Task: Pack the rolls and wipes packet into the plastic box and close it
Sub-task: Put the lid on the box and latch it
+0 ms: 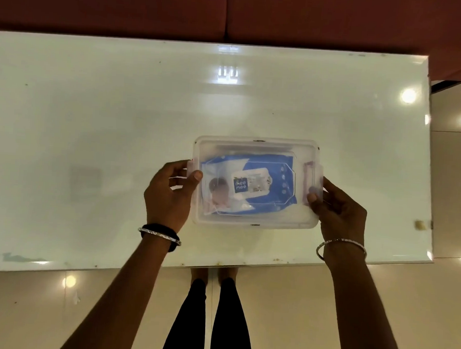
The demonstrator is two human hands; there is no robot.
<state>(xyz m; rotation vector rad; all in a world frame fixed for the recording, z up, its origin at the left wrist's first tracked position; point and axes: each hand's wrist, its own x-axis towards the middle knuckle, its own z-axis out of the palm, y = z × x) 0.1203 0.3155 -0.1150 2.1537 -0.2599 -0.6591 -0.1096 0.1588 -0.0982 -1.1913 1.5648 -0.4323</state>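
Both grips are clasping the plastic box [256, 181] by its short ends: the left hand [168, 195] and right hand [338, 208] are pressing thumbs onto the lid [255, 146]. The wipes packet [250, 186] is lying inside; rolls cannot be made out. On the worktop [93, 112], packing looks finished, with latching probably remaining.

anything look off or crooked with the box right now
Nothing stands out. The box sits square on the table, lid on, wipes packet flat inside. Left hand and right hand grip its two ends.
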